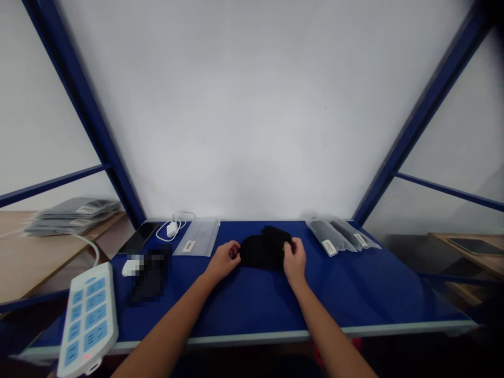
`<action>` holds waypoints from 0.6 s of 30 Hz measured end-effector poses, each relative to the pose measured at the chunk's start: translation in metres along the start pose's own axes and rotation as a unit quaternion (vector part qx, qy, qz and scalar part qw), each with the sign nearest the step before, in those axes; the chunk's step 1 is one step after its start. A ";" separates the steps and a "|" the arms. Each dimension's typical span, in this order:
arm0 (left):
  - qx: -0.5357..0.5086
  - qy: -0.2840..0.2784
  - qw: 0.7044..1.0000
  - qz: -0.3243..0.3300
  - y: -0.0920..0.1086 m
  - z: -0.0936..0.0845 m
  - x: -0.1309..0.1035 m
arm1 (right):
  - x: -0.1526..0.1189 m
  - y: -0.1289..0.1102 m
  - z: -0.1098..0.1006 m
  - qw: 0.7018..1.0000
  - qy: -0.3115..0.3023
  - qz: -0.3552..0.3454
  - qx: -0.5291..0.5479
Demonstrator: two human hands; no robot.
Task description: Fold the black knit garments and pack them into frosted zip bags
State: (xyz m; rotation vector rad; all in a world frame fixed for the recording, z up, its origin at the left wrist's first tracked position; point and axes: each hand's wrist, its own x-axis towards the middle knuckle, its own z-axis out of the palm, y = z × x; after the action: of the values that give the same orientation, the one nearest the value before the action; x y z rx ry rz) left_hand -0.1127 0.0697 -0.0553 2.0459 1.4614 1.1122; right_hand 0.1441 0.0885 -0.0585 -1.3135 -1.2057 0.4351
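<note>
A folded black cloth item lies on the blue table in front of me; its exact kind cannot be made out. At its left edge, the curled fingers of my left hand pinch the fabric. My right hand grips the right end between thumb and fingers, where part of the cloth is folded over and raised. To the left of my left hand lies a flat clear zip bag with a white label.
Several filled clear bags lie at the back right. On the left are a white charger, a phone, a partly pixelated dark item and a power strip. Stacked bags sit on a side table. Blue posts flank the table.
</note>
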 end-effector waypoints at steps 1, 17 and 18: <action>0.015 0.022 1.000 -0.012 0.000 -0.003 0.000 | 0.006 0.005 -0.005 0.998 0.059 0.032 -0.012; 0.147 0.093 0.982 -0.068 -0.008 -0.015 0.001 | 0.014 0.008 -0.004 0.941 -0.135 0.027 -0.310; 0.147 0.102 0.982 -0.067 -0.007 -0.017 0.001 | 0.014 0.007 -0.006 0.936 -0.132 0.035 -0.323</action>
State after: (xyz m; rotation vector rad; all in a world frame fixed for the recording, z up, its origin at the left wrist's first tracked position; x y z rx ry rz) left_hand -0.1299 0.0711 -0.0497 2.0294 1.9367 1.1340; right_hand 0.1575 0.0993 -0.0577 -1.9072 -1.6111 0.2743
